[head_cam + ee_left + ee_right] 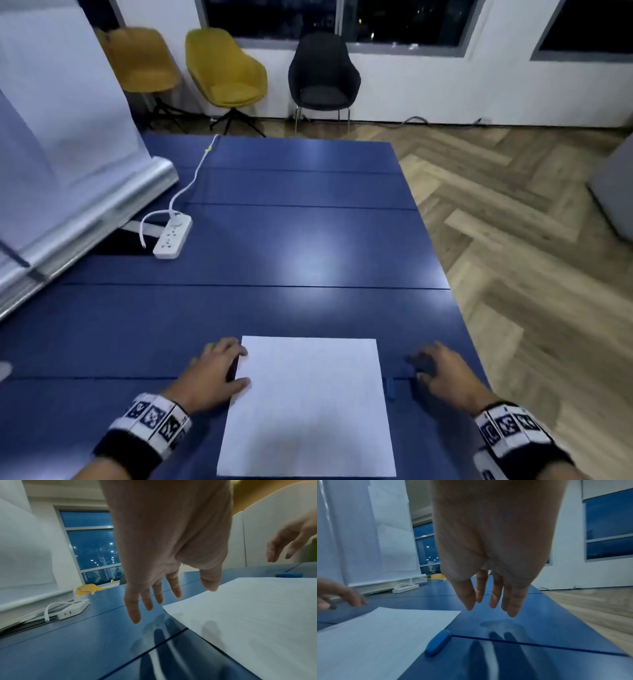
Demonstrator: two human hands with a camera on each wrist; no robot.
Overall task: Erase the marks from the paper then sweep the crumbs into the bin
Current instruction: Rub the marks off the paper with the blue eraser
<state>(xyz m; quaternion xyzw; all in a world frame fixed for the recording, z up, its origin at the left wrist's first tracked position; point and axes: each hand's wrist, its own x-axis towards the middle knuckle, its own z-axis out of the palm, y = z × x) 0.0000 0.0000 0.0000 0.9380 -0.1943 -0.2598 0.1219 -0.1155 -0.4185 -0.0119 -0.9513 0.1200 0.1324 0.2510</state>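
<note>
A white sheet of paper (308,404) lies flat on the blue table near its front edge; any marks on it are too faint to make out. A small blue eraser (389,388) (438,643) lies on the table just off the paper's right edge. My left hand (222,368) (163,599) hovers with straight fingers at the paper's upper left corner, thumb over the paper's edge. My right hand (431,366) (489,601) hovers open over the table to the right of the eraser, holding nothing. No bin is in view.
A white power strip (173,236) with its cable lies at the left of the blue table (291,240), beside a white roll-up banner base (85,219). Two yellow chairs (226,68) and a black chair (323,75) stand beyond the table. Wooden floor lies to the right.
</note>
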